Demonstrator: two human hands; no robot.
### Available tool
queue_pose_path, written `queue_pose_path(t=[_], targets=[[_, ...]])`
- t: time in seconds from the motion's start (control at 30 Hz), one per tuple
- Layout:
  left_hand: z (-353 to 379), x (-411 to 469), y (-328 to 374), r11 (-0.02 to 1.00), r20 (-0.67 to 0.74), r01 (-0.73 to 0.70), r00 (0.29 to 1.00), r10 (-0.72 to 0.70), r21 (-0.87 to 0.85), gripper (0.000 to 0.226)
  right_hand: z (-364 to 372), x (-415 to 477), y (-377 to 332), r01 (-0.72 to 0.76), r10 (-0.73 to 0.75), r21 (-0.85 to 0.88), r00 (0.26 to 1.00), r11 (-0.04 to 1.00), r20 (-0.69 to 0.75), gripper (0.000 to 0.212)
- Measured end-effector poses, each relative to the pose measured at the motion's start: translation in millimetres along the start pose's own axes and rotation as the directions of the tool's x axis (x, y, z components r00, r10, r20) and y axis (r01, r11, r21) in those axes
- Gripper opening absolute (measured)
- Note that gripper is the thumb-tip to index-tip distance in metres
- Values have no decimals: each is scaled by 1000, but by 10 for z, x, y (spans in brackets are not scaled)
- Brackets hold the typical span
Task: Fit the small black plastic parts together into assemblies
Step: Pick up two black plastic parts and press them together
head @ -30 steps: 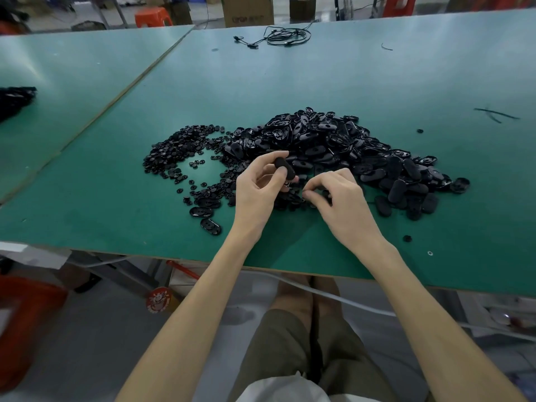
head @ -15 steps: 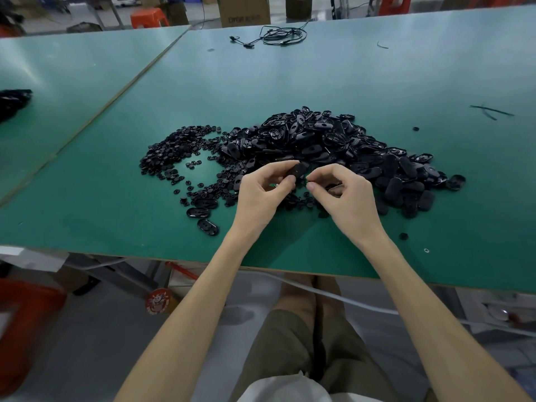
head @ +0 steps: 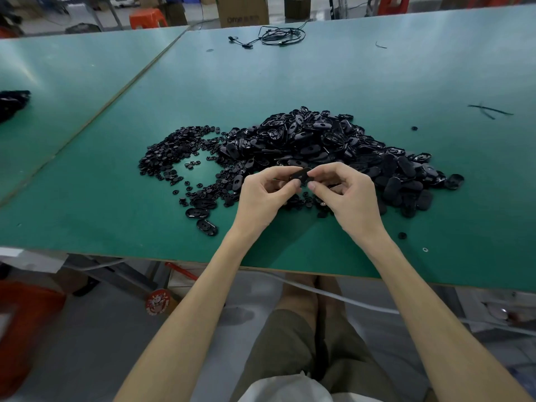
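A big heap of black oval plastic shells (head: 333, 146) lies on the green table (head: 290, 82), with a flatter spread of small round black parts (head: 174, 152) to its left. Just in front of the heap, my left hand (head: 261, 198) pinches one black oval shell (head: 300, 174) between thumb and fingers. My right hand (head: 348, 192) meets it from the right, thumb and forefinger pinched at the shell's right end; whatever small part they hold is hidden. Two oval pieces (head: 201, 219) lie apart at the front left.
A coiled black cable (head: 278, 36) lies at the table's far edge and thin black strips (head: 487, 110) at the right. Stray small parts (head: 402, 235) sit near the front edge. A second green table (head: 58, 68) adjoins on the left, with a dark pile (head: 11, 103).
My right hand rose from the parts on the table and came left to meet my left hand. The left hand turned the oval shell flatter and both hands now pinch together at it.
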State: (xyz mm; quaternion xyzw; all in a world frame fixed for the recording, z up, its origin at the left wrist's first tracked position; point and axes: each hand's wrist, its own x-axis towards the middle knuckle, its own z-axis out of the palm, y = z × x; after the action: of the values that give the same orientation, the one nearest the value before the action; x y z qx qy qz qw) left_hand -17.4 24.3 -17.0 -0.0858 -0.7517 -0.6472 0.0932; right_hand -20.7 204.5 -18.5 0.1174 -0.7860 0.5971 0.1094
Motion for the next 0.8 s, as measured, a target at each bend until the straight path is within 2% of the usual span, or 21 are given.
queue_pose_path(t=[0.33, 0.53, 0.7, 0.8], targets=[[4, -6, 14, 1000, 16, -4, 1000, 4, -3, 17, -3, -5, -1, -2, 2, 17, 1000, 1000, -2, 14], [-20, 8, -47, 999, -42, 3, 999, -5, -45, 11, -17, -3, -1, 5, -3, 63, 1000, 998, -31, 11], [-30, 27, -58, 1000, -17, 9, 1000, -10, -24, 44, -26, -2, 5, -22, 27, 125, 999, 992, -36, 10], [-28, 21, -38, 1000, -1, -18, 1000, 18, 6, 42, -34, 7, 18, -22, 26, 120, 999, 993, -28, 9]])
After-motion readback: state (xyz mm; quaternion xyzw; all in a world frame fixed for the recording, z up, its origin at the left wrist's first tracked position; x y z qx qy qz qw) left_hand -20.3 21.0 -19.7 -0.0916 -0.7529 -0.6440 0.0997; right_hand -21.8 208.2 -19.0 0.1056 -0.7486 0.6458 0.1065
